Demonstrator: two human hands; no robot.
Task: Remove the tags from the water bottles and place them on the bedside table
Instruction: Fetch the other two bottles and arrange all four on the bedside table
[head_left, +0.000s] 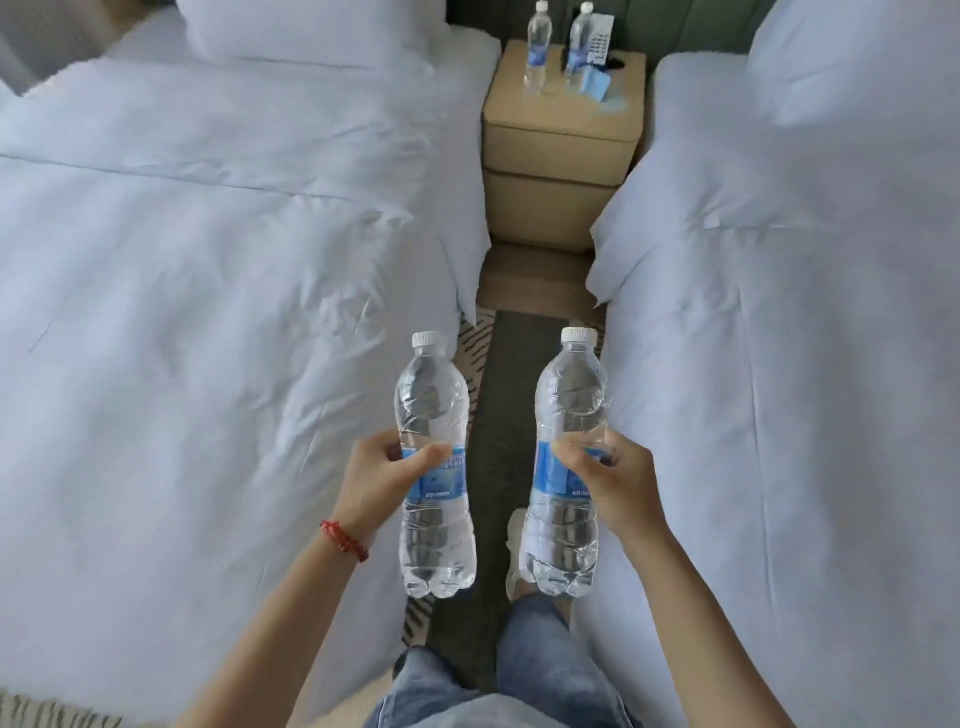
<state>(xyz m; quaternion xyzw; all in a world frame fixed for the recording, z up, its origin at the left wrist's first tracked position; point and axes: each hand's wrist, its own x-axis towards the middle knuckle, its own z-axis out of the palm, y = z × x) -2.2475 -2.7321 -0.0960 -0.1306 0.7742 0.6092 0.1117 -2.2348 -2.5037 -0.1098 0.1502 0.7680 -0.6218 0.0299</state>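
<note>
My left hand (382, 480) grips a clear water bottle (435, 540) round its blue label, upright, white cap on top. My right hand (613, 483) grips a second clear bottle (563, 415) the same way. No tag shows on either held bottle. Ahead, the tan bedside table (558, 119) stands between two beds. On its top stand two more bottles, one on the left (536, 49) and one on the right (578, 44). A blue tag (597, 85) lies beside the right one, with a white printed card (602, 36) behind it.
A white bed (208, 260) fills the left and another white bed (805, 312) the right, leaving a narrow carpeted aisle (498, 415) that runs to the table. My jeans-clad legs and a pale shoe (517, 545) are in the aisle below the bottles.
</note>
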